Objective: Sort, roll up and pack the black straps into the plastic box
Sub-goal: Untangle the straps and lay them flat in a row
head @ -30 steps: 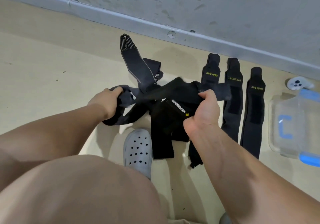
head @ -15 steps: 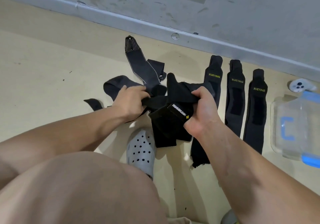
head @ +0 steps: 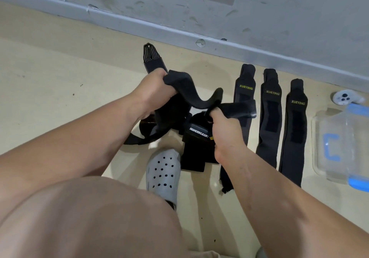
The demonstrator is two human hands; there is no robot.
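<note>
My left hand [head: 154, 91] and my right hand [head: 223, 129] both grip one black strap [head: 191, 97], which sags in a wave between them above the floor. Under it lies a tangled pile of black straps [head: 196, 143], one printed MANUEKLEAR. A strap with a grey ribbed tip [head: 152, 59] pokes out behind my left hand. To the right, three black XUEYING straps [head: 270, 117] lie flat side by side. The clear plastic box [head: 335, 143] with blue clips sits at the far right and looks empty.
My knee fills the lower left, and my grey perforated clog [head: 162, 174] stands right in front of the pile. A white controller [head: 344, 97] lies behind the box. The grey wall and its baseboard [head: 199, 35] run across the back of the beige floor.
My hands have moved apart again and lifted the strap higher. The left hand has gone up toward the wall, and the strap now hangs in a wave instead of bunched over the pile.
</note>
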